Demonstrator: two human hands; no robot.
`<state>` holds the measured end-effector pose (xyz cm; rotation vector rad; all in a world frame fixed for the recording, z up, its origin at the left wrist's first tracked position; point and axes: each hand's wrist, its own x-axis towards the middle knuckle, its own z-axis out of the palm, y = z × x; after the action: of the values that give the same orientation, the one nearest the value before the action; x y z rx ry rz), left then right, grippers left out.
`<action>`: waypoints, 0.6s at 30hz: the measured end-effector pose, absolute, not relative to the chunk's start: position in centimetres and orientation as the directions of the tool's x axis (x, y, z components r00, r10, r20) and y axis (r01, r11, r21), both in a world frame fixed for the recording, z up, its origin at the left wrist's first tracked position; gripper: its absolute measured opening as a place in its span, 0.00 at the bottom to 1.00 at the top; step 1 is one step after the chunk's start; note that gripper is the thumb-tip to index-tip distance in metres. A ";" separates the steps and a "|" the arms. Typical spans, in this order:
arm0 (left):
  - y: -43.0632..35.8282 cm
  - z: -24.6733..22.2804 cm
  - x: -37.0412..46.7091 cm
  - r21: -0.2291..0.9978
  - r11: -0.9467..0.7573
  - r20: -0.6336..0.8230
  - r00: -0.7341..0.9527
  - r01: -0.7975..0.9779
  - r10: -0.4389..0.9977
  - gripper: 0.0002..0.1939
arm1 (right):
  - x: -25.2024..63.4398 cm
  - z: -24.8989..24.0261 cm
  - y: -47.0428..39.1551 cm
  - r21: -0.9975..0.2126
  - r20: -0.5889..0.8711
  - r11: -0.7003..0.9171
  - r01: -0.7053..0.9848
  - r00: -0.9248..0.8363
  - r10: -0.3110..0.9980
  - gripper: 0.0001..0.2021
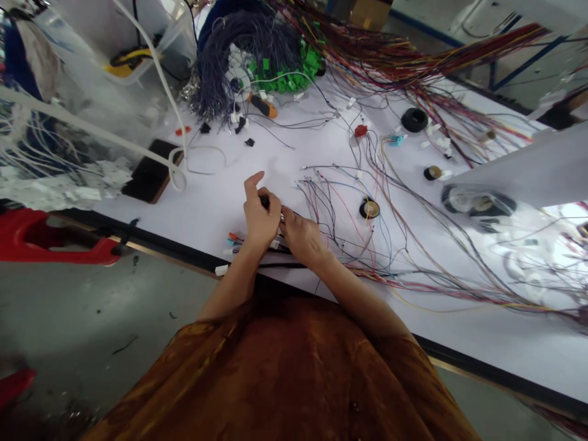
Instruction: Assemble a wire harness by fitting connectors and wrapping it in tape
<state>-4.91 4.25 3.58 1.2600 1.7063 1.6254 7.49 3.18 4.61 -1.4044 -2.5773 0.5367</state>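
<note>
My left hand (261,215) is closed around a small black part (265,201), its index finger raised and bent. The part looks like a connector, though most of it is hidden by the fingers. Touching it from the right, my right hand (301,236) has thumb and fingers pinched together at the same spot. What lies in that pinch is too small to make out, perhaps a wire end. Thin loose wires (328,205) with metal ends fan out just beyond the right hand. Below the hands, small orange, blue and white connectors (233,237) lie near the table's edge.
Black tape rolls (414,120) and a yellow-centred roll (369,208) lie to the right. At the back are green connectors (294,76) on dark wires and an orange-black tool (263,105). A phone (153,171) rests left, beside a white cable (177,116). Long wire bundles (413,61) cross behind.
</note>
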 end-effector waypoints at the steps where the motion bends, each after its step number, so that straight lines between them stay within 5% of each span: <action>1: 4.3 3.6 -4.9 0.951 -0.112 0.245 -0.479 0.288 0.843 0.19 | 8.0 4.2 3.2 -0.354 -0.035 0.503 0.788 -0.549 0.835 0.17; 5: 4.6 3.6 -4.9 0.978 -0.084 0.172 -0.522 0.188 0.835 0.19 | 10.0 3.3 3.1 -0.274 -0.045 0.531 0.802 -0.562 0.826 0.17; 11: 5.2 3.7 -5.5 0.985 -0.013 -0.067 -0.449 -0.171 0.891 0.24 | 11.1 3.1 3.0 -0.334 -0.003 0.465 0.820 -0.494 0.869 0.16; 18: 4.2 3.3 -4.1 0.813 0.374 -0.354 0.131 -0.447 0.926 0.19 | 10.8 3.5 2.9 -0.380 0.000 0.313 0.870 -0.338 0.941 0.18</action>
<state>-4.07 4.16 3.26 0.6035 0.9839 1.0895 10.78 2.95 3.52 -1.6571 -2.3564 0.4655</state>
